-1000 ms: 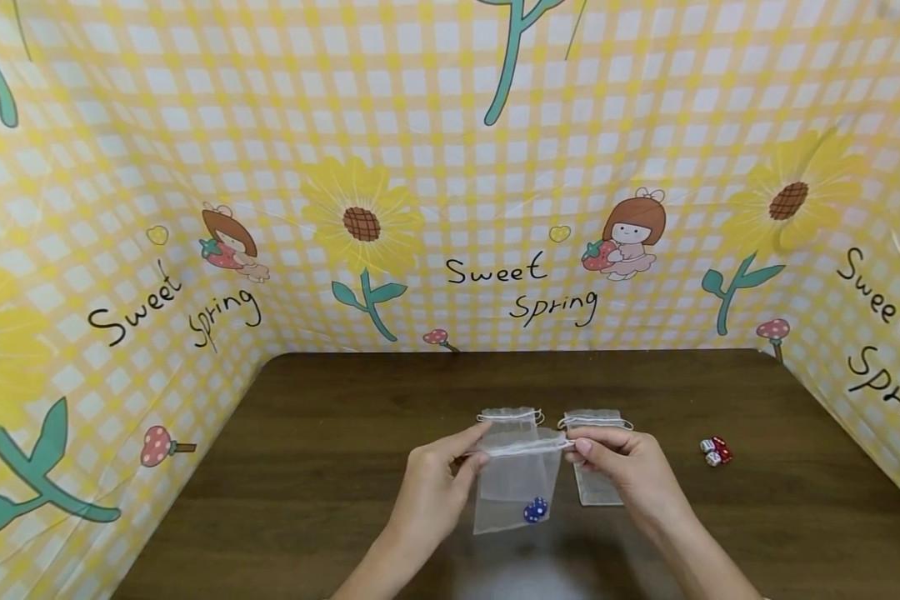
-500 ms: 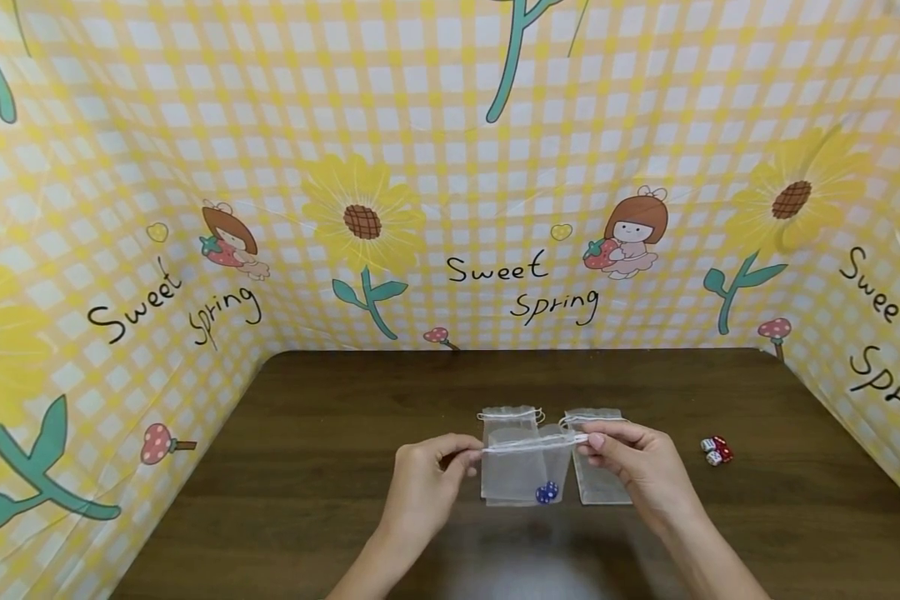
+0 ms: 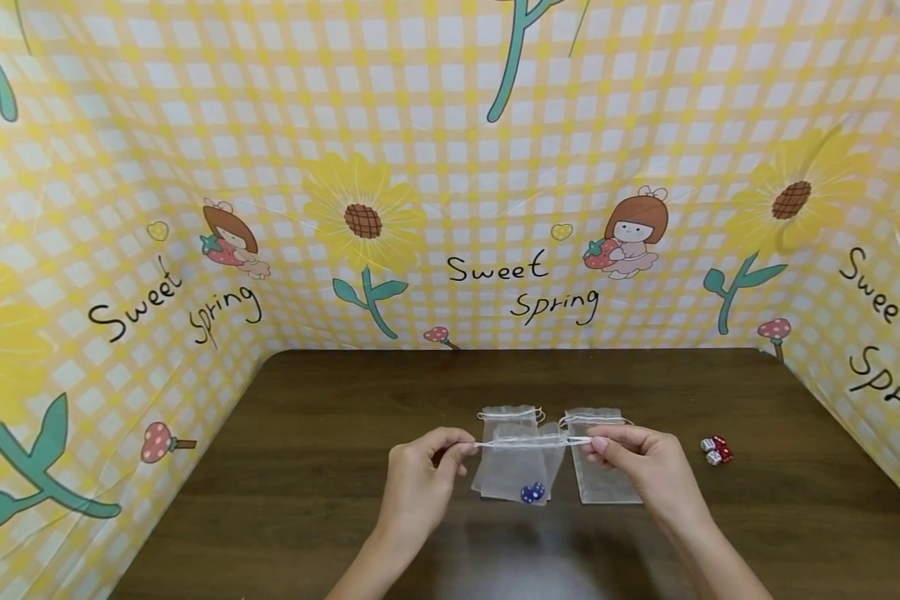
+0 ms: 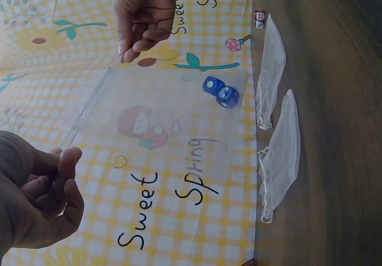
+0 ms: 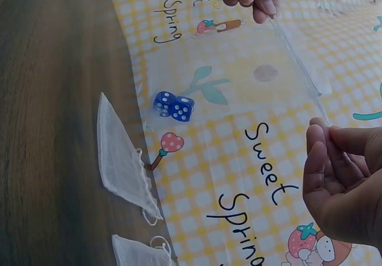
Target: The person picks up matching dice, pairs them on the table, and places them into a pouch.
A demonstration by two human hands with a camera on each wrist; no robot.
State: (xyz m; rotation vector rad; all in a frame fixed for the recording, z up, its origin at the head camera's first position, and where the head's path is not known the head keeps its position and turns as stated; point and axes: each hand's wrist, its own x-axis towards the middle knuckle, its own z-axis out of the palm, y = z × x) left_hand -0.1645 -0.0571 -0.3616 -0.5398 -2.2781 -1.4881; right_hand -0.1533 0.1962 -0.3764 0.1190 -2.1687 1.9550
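Observation:
Between both hands hangs a sheer white drawstring bag [image 3: 510, 467], held up above the table by its cords. Two blue dice [image 3: 532, 492] with white dots lie in its lower corner, plain through the mesh in the left wrist view. My left hand [image 3: 424, 479] pinches the drawstring at one side with thumb and fingertips. At the other side my right hand [image 3: 645, 467] pinches the opposite cord loop, and the string is stretched taut across the bag's top. Behind it on the table lie a second mesh bag [image 3: 510, 413] and a third mesh bag [image 3: 606, 479], both flat.
Red and white dice [image 3: 717, 451] sit in a small cluster on the dark wooden table [image 3: 307, 467], right of the bags. A yellow checked cloth [image 3: 465, 192] with flowers and lettering hangs around the table's back and sides.
Both hands have shifted outward to the cord ends, drawing the string taut and narrowing the bag's top. The bag with the blue dice swung right, then back left.

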